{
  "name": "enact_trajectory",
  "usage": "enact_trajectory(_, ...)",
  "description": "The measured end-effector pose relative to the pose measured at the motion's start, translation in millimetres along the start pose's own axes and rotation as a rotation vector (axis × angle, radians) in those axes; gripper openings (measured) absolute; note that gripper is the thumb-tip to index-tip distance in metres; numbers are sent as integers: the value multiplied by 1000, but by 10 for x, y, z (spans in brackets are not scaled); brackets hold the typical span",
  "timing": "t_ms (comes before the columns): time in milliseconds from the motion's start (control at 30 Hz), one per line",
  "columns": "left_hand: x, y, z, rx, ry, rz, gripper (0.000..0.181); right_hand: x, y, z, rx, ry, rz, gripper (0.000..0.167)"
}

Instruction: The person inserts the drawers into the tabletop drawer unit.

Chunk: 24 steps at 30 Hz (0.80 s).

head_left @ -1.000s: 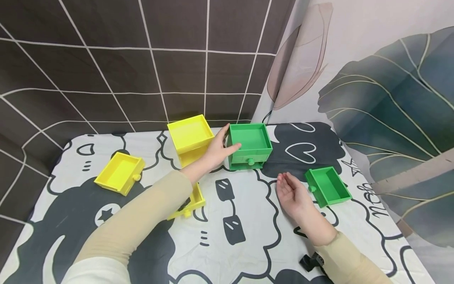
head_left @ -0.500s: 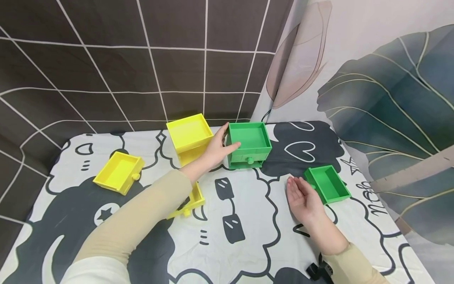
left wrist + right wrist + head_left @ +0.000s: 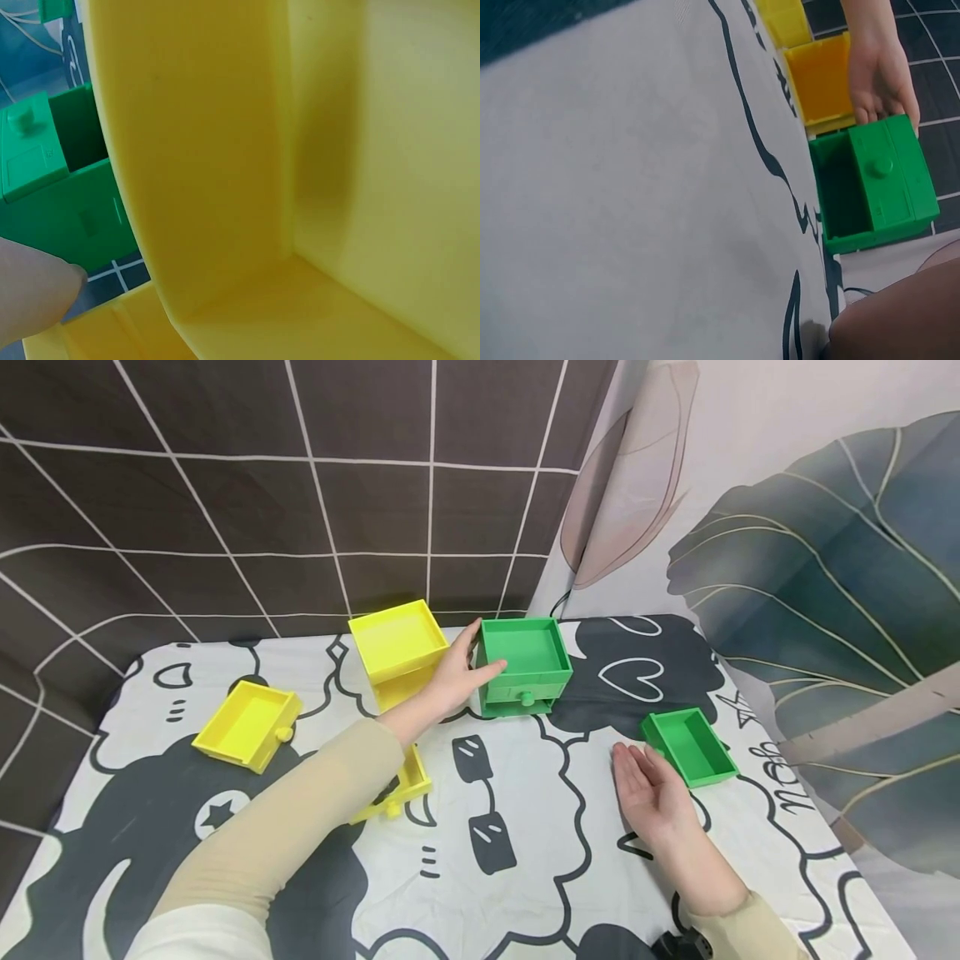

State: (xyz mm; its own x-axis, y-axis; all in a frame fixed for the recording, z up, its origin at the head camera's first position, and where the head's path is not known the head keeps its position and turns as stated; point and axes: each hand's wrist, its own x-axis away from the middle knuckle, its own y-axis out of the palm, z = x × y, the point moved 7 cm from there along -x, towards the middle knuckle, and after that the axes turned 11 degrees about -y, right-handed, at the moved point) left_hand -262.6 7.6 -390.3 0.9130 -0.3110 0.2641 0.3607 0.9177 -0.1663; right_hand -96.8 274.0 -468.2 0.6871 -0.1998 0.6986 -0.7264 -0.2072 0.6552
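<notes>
A small green drawer cabinet (image 3: 536,652) with a knobbed front stands at the back of the table. My left hand (image 3: 450,678) lies against its left side, thumb stretched over the top rim; how firmly it presses cannot be told. Palm turned up, my right hand (image 3: 654,793) is beside a loose green drawer (image 3: 693,752), its fingertips overlapping the knob side; contact is unclear. A yellow cabinet (image 3: 401,643) stands left of the green one, partly behind my left hand. In the right wrist view the green cabinet (image 3: 900,180) has an open lower compartment.
A loose yellow drawer (image 3: 247,722) lies at the left. Another yellow drawer (image 3: 408,781) is partly hidden under my left forearm. A small black device (image 3: 682,945) sits by my right wrist. Dark gridded cloth (image 3: 375,510) hangs behind the patterned tablecloth (image 3: 525,893).
My right hand has moved right and slightly down, closer to the loose green drawer. The left hand has stayed by the green cabinet. The whole view has shifted very slightly.
</notes>
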Motion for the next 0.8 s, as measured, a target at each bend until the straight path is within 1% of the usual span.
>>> enact_trajectory(367, -5, 0, -2, 0, 1, -4, 88, -2, -78, -75, 18, -38, 25, 51)
enact_trajectory(433, -4, 0, -3, -1, 0, -3, 89, 2, -87, -79, 13, -43, 30, 51)
enact_trajectory(500, -2, -2, -2, 1, -2, -2, 88, 5, -91, -83, 1, -49, 34, 47)
enact_trajectory(667, 2, -2, 3, 1, -5, -1, 89, -8, -88, -99, -46, -65, 44, 27)
enact_trajectory(733, 5, -3, 5, -4, -7, -1, 89, -19, -80, -103, -73, -72, 47, 24)
enact_trajectory(800, 6, -3, 8, -8, -10, -2, 89, -32, -66, -104, -103, -81, 48, 25)
